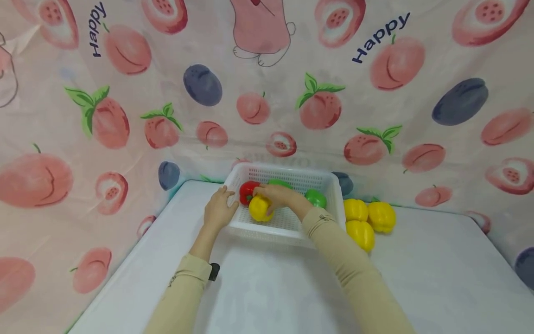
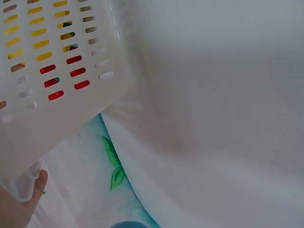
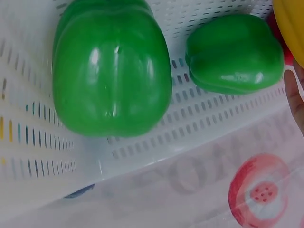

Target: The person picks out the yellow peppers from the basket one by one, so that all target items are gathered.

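A white perforated plastic basket stands on the table, with my left hand gripping its left rim. In the left wrist view, part of that hand shows at the rim. Inside the basket, my right hand holds a yellow bell pepper by its top and right side. A red bell pepper lies against it at the left. One green bell pepper sits at the basket's right; another green pepper is partly hidden behind my right hand. Both green peppers show large in the right wrist view.
Three yellow bell peppers are grouped on the white table just right of the basket. A fruit-printed cloth hangs behind the table and along its left side.
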`<state>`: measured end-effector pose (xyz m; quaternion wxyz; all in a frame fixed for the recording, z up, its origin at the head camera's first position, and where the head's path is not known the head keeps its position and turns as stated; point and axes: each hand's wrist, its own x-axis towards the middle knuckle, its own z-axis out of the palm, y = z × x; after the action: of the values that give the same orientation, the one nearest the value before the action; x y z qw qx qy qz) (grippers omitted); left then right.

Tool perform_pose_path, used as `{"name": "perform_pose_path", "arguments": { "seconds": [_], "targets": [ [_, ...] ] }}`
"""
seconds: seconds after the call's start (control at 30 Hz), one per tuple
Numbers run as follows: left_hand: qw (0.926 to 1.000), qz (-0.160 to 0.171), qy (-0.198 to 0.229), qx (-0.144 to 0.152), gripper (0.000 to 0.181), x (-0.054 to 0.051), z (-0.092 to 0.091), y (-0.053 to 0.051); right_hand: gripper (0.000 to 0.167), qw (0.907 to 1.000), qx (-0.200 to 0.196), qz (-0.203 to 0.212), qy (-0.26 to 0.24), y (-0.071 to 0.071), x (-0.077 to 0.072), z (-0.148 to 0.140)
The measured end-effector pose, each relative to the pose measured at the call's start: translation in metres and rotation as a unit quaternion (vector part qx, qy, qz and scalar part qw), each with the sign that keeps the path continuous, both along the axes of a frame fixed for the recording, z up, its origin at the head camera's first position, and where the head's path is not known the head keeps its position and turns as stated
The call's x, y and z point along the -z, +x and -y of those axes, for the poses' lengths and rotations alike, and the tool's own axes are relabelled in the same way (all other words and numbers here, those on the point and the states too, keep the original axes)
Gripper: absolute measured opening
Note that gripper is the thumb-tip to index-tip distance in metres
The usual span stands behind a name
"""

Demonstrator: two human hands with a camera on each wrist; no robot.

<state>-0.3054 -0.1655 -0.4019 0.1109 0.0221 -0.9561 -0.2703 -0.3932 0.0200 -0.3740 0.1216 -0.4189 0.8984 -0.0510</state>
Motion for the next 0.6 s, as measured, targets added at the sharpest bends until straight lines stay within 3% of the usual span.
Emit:
{"name": "perform_pose_path", "arguments": {
  "seconds": [0.6],
  "targets": [
    [0.9999,-0.005,-0.015,-0.001,0.043,-0.001,0.001,0.002,0.068,0.9995,-0.013,-0.027,-0.005,0.013,-0.013,-0.012]
  ]
}}
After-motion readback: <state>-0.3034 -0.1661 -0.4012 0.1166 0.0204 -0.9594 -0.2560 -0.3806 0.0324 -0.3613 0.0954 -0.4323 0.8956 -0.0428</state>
